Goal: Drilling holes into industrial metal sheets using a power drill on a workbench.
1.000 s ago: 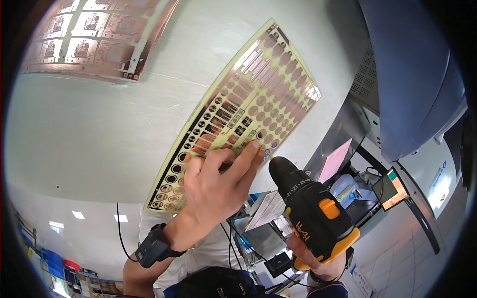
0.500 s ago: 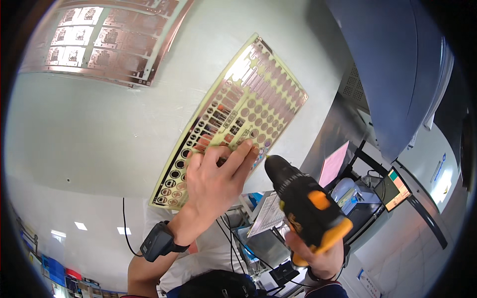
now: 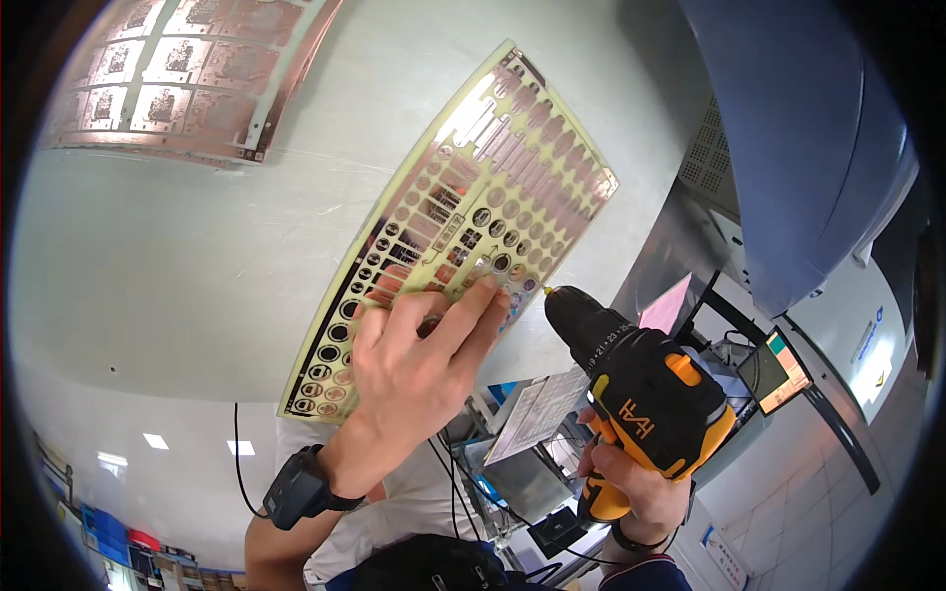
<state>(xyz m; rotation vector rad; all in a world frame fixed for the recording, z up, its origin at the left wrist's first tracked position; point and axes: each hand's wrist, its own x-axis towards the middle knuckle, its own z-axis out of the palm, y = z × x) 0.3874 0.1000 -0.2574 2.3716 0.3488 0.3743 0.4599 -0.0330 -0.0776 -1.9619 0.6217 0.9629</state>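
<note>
A cordless drill point(image 3: 645, 399), black with orange parts, is in my right hand point(image 3: 641, 492), fingers wrapped round its grip. Its yellowish bit tip points up-left at the right edge of a patterned panel point(image 3: 527, 148). The panel is yellow-green with shiny copper-coloured circles and strips, and lies tilted on the pale table. My left hand point(image 3: 414, 355) rests palm down on the panel's lower half, fingers spread over it. Its foremost fingertips press close to the right edge, near small coloured spots. Whether the bit touches the panel, I cannot tell.
A stack of copper-coloured sheets point(image 3: 177, 89) lies on the pale table point(image 3: 197, 266) at the far left. A blue-grey machine cover point(image 3: 798, 128) rises at the right, with a monitor point(image 3: 774, 374) below it. Cables hang beneath the table edge.
The drill has moved right and turned so that its side shows more. The panel and sheets sit slightly further left in view. My left hand stays on the panel.
</note>
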